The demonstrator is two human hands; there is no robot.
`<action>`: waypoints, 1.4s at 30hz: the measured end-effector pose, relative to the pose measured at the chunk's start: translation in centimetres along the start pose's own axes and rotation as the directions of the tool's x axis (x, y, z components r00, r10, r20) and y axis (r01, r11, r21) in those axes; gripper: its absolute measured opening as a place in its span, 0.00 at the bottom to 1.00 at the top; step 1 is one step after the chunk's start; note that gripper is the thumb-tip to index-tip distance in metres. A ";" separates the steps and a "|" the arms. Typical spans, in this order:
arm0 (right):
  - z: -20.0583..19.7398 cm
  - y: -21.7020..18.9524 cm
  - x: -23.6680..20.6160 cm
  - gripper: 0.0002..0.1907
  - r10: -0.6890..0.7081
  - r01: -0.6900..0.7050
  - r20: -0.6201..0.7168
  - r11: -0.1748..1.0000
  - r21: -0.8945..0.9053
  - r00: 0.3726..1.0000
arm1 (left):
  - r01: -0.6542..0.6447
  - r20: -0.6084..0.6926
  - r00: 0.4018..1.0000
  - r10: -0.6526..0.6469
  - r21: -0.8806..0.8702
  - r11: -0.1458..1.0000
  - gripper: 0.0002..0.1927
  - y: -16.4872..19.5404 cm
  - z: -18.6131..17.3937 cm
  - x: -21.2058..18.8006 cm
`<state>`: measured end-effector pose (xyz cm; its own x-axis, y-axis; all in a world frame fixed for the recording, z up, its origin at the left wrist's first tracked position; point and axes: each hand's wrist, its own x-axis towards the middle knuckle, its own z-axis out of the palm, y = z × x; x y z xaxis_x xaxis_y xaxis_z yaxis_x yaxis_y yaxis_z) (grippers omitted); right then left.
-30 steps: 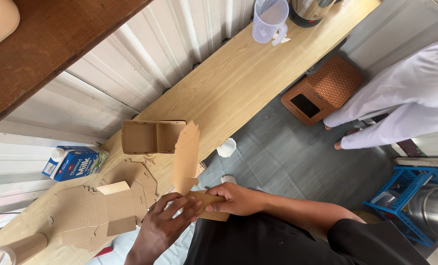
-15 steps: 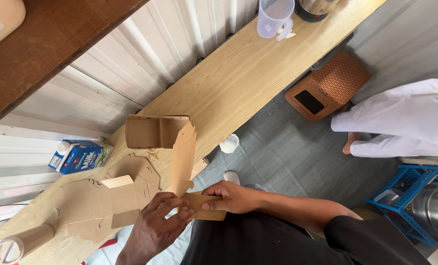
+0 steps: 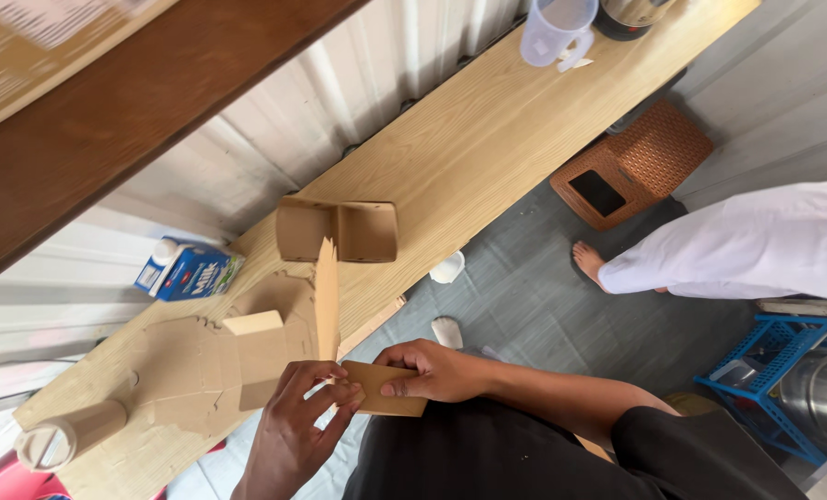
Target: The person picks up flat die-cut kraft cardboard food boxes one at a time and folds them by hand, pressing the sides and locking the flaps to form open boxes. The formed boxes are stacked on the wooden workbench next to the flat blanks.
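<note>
While both hands pinch one flat kraft cardboard blank just off the table edge, left hand under it and right hand folding its lower flap, this box looks barely begun; one folded box stands finished beyond the blank, and a pile of unfolded blanks beside it remains

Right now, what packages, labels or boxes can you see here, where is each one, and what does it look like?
Flat cardboard blank: held in both hands, one brown flap upright.
Folded box: open, brown, on the wooden counter near the wall.
Flat cardboard pile: brown cutouts on the counter's near end.
Drink carton: blue and white, white cap, lying by the wall.
Tan package: on the dark shelf, pale printed label.
</note>
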<state>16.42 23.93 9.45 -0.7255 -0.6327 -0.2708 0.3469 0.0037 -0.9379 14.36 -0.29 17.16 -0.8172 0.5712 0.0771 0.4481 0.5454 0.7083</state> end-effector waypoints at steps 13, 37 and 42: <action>6.6 0.9 4.5 0.23 -0.012 0.013 0.053 1.000 -0.008 0.999 | -0.028 0.008 1.000 0.030 -0.153 0.988 0.10 -4.6 -5.1 -5.2; 15.7 1.7 12.2 0.22 0.026 0.007 0.242 0.991 -0.134 0.970 | 0.069 0.160 0.986 -0.053 -0.093 0.993 0.13 -11.6 -11.2 -13.6; 16.7 1.3 13.1 0.21 -0.036 0.086 0.326 0.987 -0.138 0.945 | 0.153 0.199 0.974 -0.109 -0.223 0.963 0.16 -11.3 -11.4 -14.1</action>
<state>17.29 2.76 8.28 -0.5046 -0.8500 -0.1512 0.1980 0.0565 -0.9786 16.72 -21.54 16.09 -0.7725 0.6191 -0.1414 0.2255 0.4756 0.8502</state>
